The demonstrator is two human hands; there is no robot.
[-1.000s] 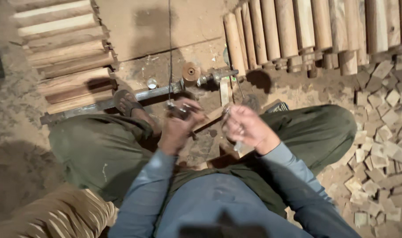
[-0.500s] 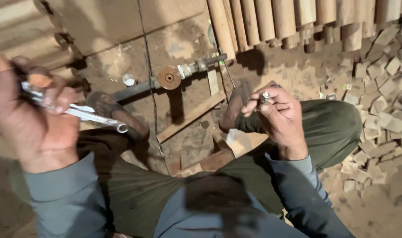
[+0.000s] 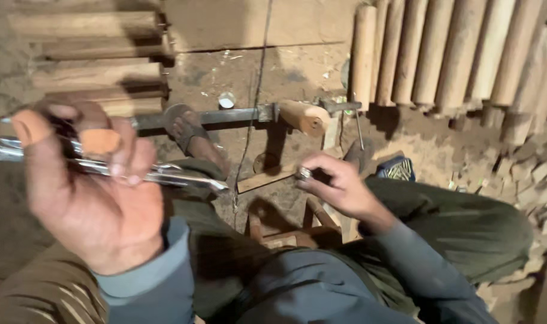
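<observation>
Workplace is a dirt floor, with the person seated low and one sandalled foot [image 3: 192,133] set against a metal bar [image 3: 225,116] that runs across the ground. Turned wooden rods [image 3: 441,54] lean in a row at upper right; rough billets [image 3: 87,60] are stacked at upper left; small offcut blocks [image 3: 525,180] lie heaped at far right. A short wood blank [image 3: 303,116] sits mounted at the bar's end, between the bar and a small metal holder just beside it. A thin cord [image 3: 252,108] hangs down across the scene, near the blank. Judged from this, the blank is in place but appears unworked: its surface looks plain and no tool touches it. The left hand [image 3: 93,192] is raised close to the camera, well apart from the blank, fingers clenched round a long metal tool [image 3: 165,175] whose tip points right; two fingertips carry orange wraps. The right hand [image 3: 339,186] hovers above the lap, near a flat wooden slat [image 3: 264,180], with thumb and fingers pinched on a small metal ring-like piece [image 3: 303,174]; its exact kind cannot be told. Cutting appears not yet begun.
</observation>
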